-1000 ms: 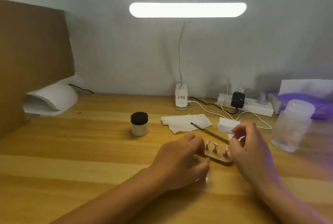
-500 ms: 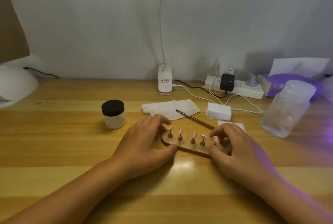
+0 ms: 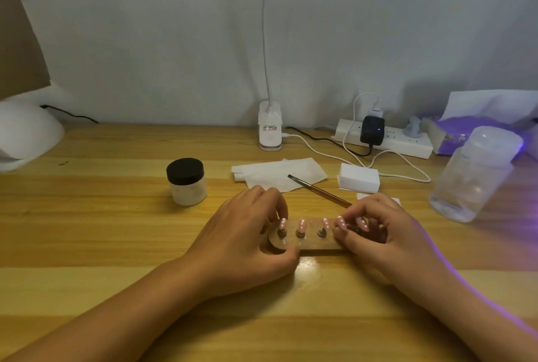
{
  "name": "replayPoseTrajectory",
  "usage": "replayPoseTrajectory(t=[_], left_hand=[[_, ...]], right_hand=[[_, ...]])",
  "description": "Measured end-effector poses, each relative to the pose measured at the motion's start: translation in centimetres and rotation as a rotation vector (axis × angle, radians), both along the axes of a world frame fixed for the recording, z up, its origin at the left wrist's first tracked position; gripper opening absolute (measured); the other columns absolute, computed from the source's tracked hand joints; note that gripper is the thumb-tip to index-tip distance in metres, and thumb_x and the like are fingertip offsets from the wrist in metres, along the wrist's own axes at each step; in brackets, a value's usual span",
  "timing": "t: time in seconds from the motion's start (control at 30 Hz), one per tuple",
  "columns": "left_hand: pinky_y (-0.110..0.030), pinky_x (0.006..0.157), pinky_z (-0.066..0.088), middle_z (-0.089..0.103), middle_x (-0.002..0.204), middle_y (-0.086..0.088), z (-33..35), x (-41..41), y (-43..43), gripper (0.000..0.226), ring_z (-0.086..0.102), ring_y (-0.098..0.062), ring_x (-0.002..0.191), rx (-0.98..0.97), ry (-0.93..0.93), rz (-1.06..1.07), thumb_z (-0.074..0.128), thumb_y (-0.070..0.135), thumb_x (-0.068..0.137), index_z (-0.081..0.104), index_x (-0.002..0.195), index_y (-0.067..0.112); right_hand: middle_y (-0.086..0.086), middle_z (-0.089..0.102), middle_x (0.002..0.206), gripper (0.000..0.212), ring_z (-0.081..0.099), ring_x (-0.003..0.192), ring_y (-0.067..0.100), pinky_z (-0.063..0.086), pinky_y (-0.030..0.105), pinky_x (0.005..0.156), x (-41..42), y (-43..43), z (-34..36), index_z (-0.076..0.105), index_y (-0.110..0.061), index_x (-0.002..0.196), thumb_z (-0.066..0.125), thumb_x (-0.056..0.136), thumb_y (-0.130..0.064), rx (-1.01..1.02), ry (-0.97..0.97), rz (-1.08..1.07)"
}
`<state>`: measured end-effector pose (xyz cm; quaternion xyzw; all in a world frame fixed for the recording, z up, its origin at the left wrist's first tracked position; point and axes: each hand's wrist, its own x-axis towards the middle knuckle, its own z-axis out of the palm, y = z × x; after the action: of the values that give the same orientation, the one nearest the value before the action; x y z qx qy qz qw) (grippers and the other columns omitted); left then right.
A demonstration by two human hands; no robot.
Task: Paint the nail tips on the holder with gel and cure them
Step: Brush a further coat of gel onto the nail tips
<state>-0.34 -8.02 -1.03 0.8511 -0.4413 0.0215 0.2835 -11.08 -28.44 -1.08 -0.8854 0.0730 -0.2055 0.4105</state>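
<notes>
1. Holder (image 3: 312, 244): flat wooden strip, rounded ends, lying flat on the bench (image 3: 87, 230) near the front, centre, long side running left to right.
2. Nail tips (image 3: 302, 226): five, pink and glossy, each upright on its own peg in a single row along the holder. The two rightmost are partly hidden by fingers.
3. Left hand (image 3: 247, 235): grip closed round the holder's left end, thumb against the near edge, fingers curled over the far edge.
4. Right hand (image 3: 387, 235): grip closed round the holder's right end, fingers curled over the top, thumb tip beside the fourth tip. A violet streak of light lies along the forearm.
5. Brush (image 3: 318, 190): lying just behind the holder, angled, bristles on the tissue (image 3: 276, 174), handle end hidden behind the right hand.
6. Jar (image 3: 187, 182): white, black lid on, upright, left of the tissue.
7. White block (image 3: 359, 182): right of the tissue.
8. Clear tub (image 3: 471, 178): frosted lid on, far right.
9. Lamp base (image 3: 270, 128): white, at the wall, thin neck rising out of view.
10. Power strip (image 3: 387, 143): at the wall, with a black adapter (image 3: 372, 130) and white cables plugged in.
11. Purple box (image 3: 477, 128): behind the tub, a white sheet standing out of it.
12. White domed unit (image 3: 26, 134): far left edge, partly cut off, black cable behind it.
</notes>
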Motion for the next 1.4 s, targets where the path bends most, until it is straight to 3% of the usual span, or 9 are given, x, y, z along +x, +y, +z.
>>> replayPoseTrajectory(t=[0.27,0.43,0.57,0.63,0.8,0.97,1.1,1.3,1.4], left_hand=[[-0.018,0.078,0.033,0.047,0.095,0.021,-0.5,0.5,0.0,0.035,0.046,0.000,0.091,0.007,-0.027,0.127,0.054,0.064,0.072,0.041,0.096,0.043],[-0.025,0.081,0.033,0.047,0.100,0.019,-0.8,1.2,0.1,0.040,0.045,-0.002,0.093,-0.007,0.044,0.225,0.052,0.062,0.069,0.044,0.100,0.038],[-0.026,0.083,0.034,0.048,0.099,0.019,-0.8,1.1,0.1,0.037,0.045,-0.001,0.093,-0.004,0.031,0.220,0.053,0.061,0.072,0.044,0.100,0.039],[-0.026,0.083,0.034,0.049,0.100,0.019,-0.8,1.1,0.0,0.035,0.045,0.000,0.093,0.001,0.026,0.208,0.055,0.060,0.074,0.044,0.101,0.041],[-0.024,0.083,0.032,0.048,0.102,0.020,-0.5,0.8,0.0,0.033,0.044,0.000,0.093,0.027,-0.002,0.180,0.054,0.060,0.080,0.042,0.105,0.043],[-0.022,0.083,0.031,0.048,0.108,0.021,-0.4,0.5,0.1,0.033,0.044,0.001,0.096,0.020,-0.037,0.176,0.054,0.060,0.085,0.038,0.109,0.043],[-0.021,0.082,0.030,0.051,0.111,0.023,-0.5,0.5,0.0,0.041,0.044,0.003,0.093,-0.018,-0.060,0.169,0.058,0.061,0.086,0.036,0.116,0.044],[-0.015,0.085,0.036,0.047,0.120,0.023,-0.7,0.7,0.0,0.063,0.044,0.002,0.104,-0.089,-0.088,0.152,0.062,0.063,0.082,0.033,0.134,0.041],[-0.015,0.085,0.036,0.046,0.120,0.015,-0.2,0.5,0.2,0.055,0.043,-0.002,0.104,-0.303,-0.196,0.206,0.056,0.055,0.084,0.044,0.131,0.029]], right_hand=[[-0.014,0.055,0.105,0.034,0.052,0.080,0.007,0.045,0.019,0.064,-0.1,-0.7,-0.2,0.054,-0.039,0.105,0.071,0.084,-0.018,-0.021,-0.038,-0.105],[-0.008,0.053,0.108,0.026,0.048,0.099,0.008,0.036,0.027,0.077,0.2,-1.8,-0.3,0.066,-0.030,0.114,0.065,0.090,-0.021,-0.326,0.067,-0.277],[-0.012,0.056,0.098,0.007,0.053,0.087,0.003,0.041,0.024,0.067,0.4,-1.7,-0.1,0.063,-0.032,0.092,0.067,0.089,-0.028,-0.348,0.135,-0.269],[-0.016,0.054,0.094,0.009,0.051,0.084,0.000,0.038,0.018,0.064,0.4,-1.8,-0.2,0.059,-0.033,0.087,0.066,0.090,-0.027,-0.320,0.119,-0.283],[-0.017,0.064,0.090,0.010,0.057,0.080,0.004,0.045,0.029,0.069,0.2,-2.2,0.0,0.062,-0.033,0.085,0.066,0.090,-0.025,-0.085,-0.015,-0.336],[-0.011,0.074,0.084,0.005,0.068,0.080,0.006,0.051,0.027,0.071,0.1,-2.3,0.4,0.062,-0.028,0.095,0.061,0.094,-0.022,0.217,-0.185,-0.371],[-0.005,0.076,0.083,0.005,0.073,0.078,0.010,0.057,0.022,0.062,-0.1,-1.8,1.2,0.055,-0.020,0.101,0.051,0.101,-0.023,0.586,-0.322,-0.385],[0.006,0.075,0.085,0.018,0.070,0.069,0.012,0.057,0.023,0.058,-0.6,-0.5,2.3,0.061,-0.019,0.088,0.049,0.095,-0.007,1.137,-0.293,-0.166],[0.004,0.074,0.084,0.017,0.064,0.061,0.007,0.056,0.019,0.055,-0.8,-0.2,2.5,0.073,-0.016,0.093,0.057,0.087,-0.014,1.232,-0.208,-0.069]])
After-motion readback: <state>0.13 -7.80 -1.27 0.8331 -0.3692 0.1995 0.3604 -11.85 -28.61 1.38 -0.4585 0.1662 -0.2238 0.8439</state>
